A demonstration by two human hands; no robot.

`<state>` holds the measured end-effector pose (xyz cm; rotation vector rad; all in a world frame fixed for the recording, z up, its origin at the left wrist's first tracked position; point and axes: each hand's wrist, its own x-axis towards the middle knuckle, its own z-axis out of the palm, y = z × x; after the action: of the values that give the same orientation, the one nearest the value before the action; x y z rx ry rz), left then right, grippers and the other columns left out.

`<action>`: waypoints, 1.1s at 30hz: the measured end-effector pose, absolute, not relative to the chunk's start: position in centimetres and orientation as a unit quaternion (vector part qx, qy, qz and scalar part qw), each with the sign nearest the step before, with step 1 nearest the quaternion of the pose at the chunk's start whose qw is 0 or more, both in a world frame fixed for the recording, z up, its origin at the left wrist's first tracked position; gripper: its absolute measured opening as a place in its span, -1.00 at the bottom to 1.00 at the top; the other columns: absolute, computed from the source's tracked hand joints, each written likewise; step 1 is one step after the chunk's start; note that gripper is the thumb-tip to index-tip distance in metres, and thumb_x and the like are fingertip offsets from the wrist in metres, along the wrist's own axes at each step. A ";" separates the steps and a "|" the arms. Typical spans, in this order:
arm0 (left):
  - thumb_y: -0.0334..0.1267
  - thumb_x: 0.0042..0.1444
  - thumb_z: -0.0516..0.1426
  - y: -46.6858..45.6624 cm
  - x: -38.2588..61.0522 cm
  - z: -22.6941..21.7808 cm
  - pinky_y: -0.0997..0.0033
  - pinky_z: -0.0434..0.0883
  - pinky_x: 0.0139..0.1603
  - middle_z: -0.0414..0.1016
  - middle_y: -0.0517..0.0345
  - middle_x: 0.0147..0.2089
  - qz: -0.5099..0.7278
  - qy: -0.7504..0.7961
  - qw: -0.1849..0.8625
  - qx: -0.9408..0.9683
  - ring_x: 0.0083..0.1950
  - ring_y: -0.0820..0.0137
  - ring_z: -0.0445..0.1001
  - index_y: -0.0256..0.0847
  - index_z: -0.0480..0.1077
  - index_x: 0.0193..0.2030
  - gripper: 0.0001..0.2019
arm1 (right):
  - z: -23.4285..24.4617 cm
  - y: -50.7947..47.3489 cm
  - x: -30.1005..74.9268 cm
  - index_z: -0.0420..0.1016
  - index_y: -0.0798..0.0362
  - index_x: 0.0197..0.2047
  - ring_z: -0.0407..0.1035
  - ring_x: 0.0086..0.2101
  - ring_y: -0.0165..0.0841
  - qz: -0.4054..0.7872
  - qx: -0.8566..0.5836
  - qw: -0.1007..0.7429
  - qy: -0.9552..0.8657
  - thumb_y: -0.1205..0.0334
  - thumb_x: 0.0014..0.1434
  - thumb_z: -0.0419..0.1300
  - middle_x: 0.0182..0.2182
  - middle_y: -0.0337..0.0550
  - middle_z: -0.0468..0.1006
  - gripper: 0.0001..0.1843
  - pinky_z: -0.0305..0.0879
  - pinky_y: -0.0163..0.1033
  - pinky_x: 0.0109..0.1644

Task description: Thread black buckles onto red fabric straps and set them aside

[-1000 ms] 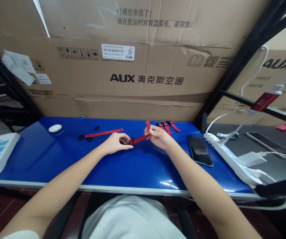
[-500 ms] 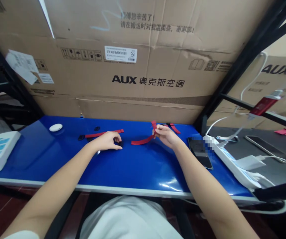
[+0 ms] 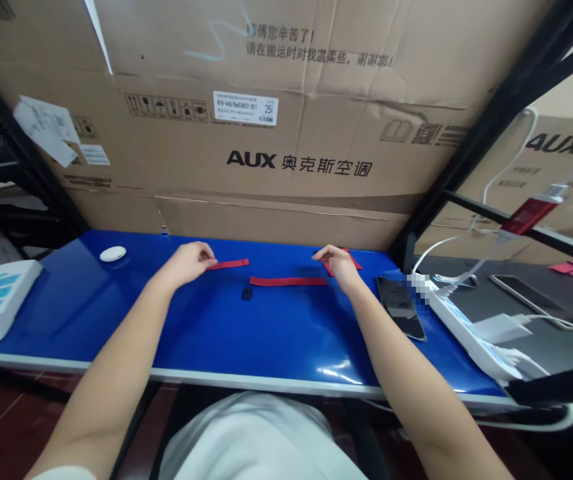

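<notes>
My left hand (image 3: 186,263) is over the back left of the blue table, fingers bent down and drawn together, covering the left part of a red strap (image 3: 231,265). What its fingertips hold, if anything, is hidden. A second red strap (image 3: 288,282) lies flat and straight in the middle. Just below that strap's left end rests a small black buckle (image 3: 247,294), apart from both hands. My right hand (image 3: 340,267) hovers by the strap's right end with loosely bent fingers and nothing visible in them. Behind it, more red strap (image 3: 354,259) is partly hidden.
A large cardboard box (image 3: 276,213) stands along the back edge. At right lie a black phone (image 3: 400,308) and a white power strip (image 3: 471,333) with cables. A white oval object (image 3: 113,254) and a white device (image 3: 1,300) are at left.
My right hand has let go of the red strap, which now lies flat. My left hand has left the black buckle and moved back and left, over the other strap.
</notes>
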<state>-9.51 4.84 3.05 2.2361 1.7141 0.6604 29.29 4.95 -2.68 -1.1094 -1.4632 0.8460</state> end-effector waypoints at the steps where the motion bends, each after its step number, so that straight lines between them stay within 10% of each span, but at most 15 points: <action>1: -0.28 0.00 0.21 5.2 -11.0 3.4 0.42 0.39 -0.25 0.57 0.08 -0.34 0.238 0.636 0.085 0.729 -0.26 0.27 0.54 -0.19 0.49 -0.34 -0.92 | -2.7 4.7 28.7 0.43 0.00 -0.44 0.37 -0.22 -0.21 0.320 -0.472 0.528 -0.630 0.35 -0.17 -0.02 -0.37 -0.14 0.52 -0.77 0.25 -0.08 -0.06; 13: -0.40 -0.23 0.30 6.7 -18.0 2.6 0.52 0.31 -0.51 0.44 0.25 -0.58 0.097 0.770 0.158 0.611 -0.54 0.38 0.45 -0.18 0.47 -0.27 -0.71 | -4.3 2.8 20.1 0.42 0.03 -0.23 0.19 -0.07 -0.14 0.137 -0.537 0.257 -0.792 0.22 0.14 0.25 -0.12 -0.04 0.37 -0.87 0.07 -0.05 -0.01; 22: -0.48 -0.23 0.32 6.7 -18.6 2.0 0.49 0.41 -0.45 0.43 0.26 -0.57 0.133 0.789 0.232 0.553 -0.53 0.37 0.49 -0.22 0.32 -0.27 -0.63 | -4.2 2.6 21.7 0.42 0.01 -0.17 0.32 -0.22 -0.30 0.241 -0.453 0.332 -0.792 0.41 0.12 0.10 -0.22 -0.14 0.46 -0.80 0.16 -0.15 -0.06; 28: -0.38 -0.14 0.32 6.7 -16.7 2.6 0.44 0.44 -0.41 0.48 0.19 -0.45 0.246 0.764 0.190 0.566 -0.45 0.33 0.54 -0.22 0.32 -0.24 -0.68 | -3.7 2.4 21.2 0.44 0.03 -0.37 0.26 -0.41 -0.35 0.258 -0.446 0.373 -0.771 0.11 0.17 0.16 -0.42 -0.20 0.42 -0.82 0.19 -0.19 -0.24; 33: -0.12 -0.04 0.33 5.0 -9.7 2.2 0.34 0.50 -0.22 0.49 0.13 -0.30 0.401 0.475 0.453 0.639 -0.28 0.34 0.58 -0.23 0.33 -0.19 -0.63 | -3.2 1.8 21.0 0.35 0.04 -0.35 0.33 -0.50 -0.39 0.432 -0.406 0.402 -0.698 -0.03 0.16 0.18 -0.45 -0.19 0.51 -0.71 0.21 -0.25 -0.37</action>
<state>-9.73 5.03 2.23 1.5770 1.1740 0.9892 20.98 1.84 -3.20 -1.0274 -1.7639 1.0917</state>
